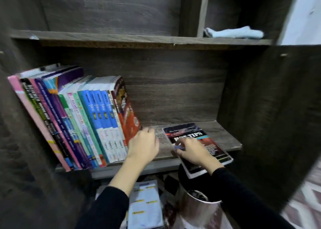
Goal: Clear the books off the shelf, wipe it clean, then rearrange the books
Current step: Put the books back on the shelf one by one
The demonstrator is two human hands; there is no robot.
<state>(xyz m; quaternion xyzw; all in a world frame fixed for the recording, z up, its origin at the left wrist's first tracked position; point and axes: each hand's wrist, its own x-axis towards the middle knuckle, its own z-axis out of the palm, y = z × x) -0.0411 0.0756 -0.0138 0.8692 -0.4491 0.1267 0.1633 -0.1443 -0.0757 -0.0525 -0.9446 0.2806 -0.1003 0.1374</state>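
A row of several books (90,117) leans to the left on the lower shelf (224,135), from a pink one at the far left to an orange one (129,119) at the right end. My left hand (143,146) presses its fingers against the foot of the orange book. A black book (189,133) titled "HOT TIPS" lies flat on the right of the shelf, with its near end over the front edge. My right hand (191,151) lies on it, fingers curled at its left edge beside a small blue tab. A light blue cloth (234,33) lies in the upper right compartment.
The upper shelf (121,37) holds nothing on its left part. An open dark cabinet door (278,110) stands at the right. Below the shelf lie a pale book with yellow tabs (145,206) and a shiny metal container (199,208).
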